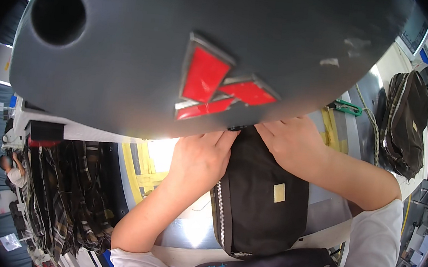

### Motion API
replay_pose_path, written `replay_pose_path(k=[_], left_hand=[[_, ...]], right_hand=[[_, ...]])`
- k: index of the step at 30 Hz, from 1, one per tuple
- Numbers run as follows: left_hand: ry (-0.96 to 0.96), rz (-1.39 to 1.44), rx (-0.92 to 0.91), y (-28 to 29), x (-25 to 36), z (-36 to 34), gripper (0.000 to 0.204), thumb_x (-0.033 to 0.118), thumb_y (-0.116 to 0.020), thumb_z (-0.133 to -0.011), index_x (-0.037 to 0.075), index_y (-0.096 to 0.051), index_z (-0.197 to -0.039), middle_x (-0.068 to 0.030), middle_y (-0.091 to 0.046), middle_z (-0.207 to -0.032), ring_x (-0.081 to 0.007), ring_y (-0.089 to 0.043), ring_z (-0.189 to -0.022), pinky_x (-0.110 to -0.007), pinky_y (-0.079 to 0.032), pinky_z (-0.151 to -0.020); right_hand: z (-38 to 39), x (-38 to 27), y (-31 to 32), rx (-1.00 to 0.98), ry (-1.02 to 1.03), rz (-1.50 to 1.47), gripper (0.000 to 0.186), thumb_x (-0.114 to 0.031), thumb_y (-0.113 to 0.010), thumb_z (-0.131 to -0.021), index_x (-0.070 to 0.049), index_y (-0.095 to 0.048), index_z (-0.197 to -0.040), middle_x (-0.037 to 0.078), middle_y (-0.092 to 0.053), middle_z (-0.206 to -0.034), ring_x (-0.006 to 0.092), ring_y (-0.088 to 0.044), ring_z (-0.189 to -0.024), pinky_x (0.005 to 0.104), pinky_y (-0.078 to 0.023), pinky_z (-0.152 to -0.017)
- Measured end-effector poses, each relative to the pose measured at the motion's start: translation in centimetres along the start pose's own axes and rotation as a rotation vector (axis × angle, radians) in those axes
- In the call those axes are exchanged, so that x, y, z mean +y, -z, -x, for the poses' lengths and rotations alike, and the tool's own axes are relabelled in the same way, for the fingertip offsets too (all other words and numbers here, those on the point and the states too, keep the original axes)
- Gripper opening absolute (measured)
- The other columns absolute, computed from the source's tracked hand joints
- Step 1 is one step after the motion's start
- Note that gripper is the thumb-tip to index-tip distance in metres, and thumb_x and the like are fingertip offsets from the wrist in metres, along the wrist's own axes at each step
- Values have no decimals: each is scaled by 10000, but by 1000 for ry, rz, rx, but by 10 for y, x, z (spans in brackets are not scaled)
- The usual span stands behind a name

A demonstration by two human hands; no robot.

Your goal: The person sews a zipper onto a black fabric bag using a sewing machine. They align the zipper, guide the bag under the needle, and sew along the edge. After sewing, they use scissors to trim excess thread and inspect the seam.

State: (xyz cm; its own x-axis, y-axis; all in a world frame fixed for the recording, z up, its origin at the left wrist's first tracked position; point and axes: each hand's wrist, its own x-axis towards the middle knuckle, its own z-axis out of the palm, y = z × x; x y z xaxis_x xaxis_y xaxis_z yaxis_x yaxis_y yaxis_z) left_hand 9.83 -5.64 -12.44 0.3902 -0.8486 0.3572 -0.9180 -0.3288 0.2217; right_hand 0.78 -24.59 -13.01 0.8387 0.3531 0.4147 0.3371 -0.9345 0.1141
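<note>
A black fabric bag (270, 216) with a silver zipper along its left edge and a small pale label lies in front of me on the machine bed. My left hand (201, 155) grips its far left edge, fingers bent and close together. From the other side my right hand (292, 146) holds the bag's far end, its fingers also drawn together. The fingertips of both hands reach under the large dark grey sewing machine head (126, 84), which hides them and the bag's far edge. The machine head carries a red emblem.
Dark plaid fabric pieces (69, 191) with zippers hang at the left. Another dark bag (405, 123) stands at the right, beside a cord and green-handled snips (348, 108). Yellow tape strips (138, 170) mark the machine bed. A person (15, 168) sits far left.
</note>
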Motion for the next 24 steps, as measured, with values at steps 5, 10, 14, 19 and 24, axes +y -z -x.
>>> replay_pose_path(k=[5, 10, 14, 19, 24], left_hand=[[3, 25, 4, 1, 0, -2, 349, -30, -636, -723, 58, -669, -1059, -67, -667, -1052, -272, -653, -835, -371, -530, -738], [31, 41, -38, 0, -3, -2, 329, -27, -636, -730, 52, -667, -1047, -67, -661, -1067, -278, -653, -848, -373, -531, -741], [-8, 24, -6, 1, -1, -3, 322, -24, -635, -735, 51, -665, -1046, -72, -655, -1071, -282, -655, -828, -373, -535, -723], [4, 29, -6, 0, -3, -2, 319, -20, -636, -741, 52, -663, -1051, -88, -656, -1044, -291, -647, -835, -376, -528, -731], [63, 32, -25, 1, -8, -7, 298, -23, -630, -750, 48, -667, -1036, -100, -667, -976, -298, -642, -800, -380, -515, -687]], right_hand=[[0, 0, -1, 6, -3, 1, 243, -127, -597, -730, 7, -670, -919, 50, -559, -937, 186, -553, -911, 281, -478, -818], [0, 2, -3, -25, 1, -1, 239, -125, -599, -722, 6, -670, -909, 51, -560, -937, 187, -558, -922, 285, -483, -815], [2, 2, -2, -4, 28, 17, 236, -130, -599, -712, 3, -666, -895, 47, -558, -932, 187, -559, -919, 291, -490, -811], [1, 2, -4, 10, -9, -6, 228, -133, -598, -710, -2, -662, -885, 43, -560, -933, 183, -563, -914, 289, -493, -803], [-4, 10, -8, 21, 8, 76, 207, -120, -593, -719, -15, -663, -883, 49, -559, -929, 186, -570, -910, 294, -501, -779]])
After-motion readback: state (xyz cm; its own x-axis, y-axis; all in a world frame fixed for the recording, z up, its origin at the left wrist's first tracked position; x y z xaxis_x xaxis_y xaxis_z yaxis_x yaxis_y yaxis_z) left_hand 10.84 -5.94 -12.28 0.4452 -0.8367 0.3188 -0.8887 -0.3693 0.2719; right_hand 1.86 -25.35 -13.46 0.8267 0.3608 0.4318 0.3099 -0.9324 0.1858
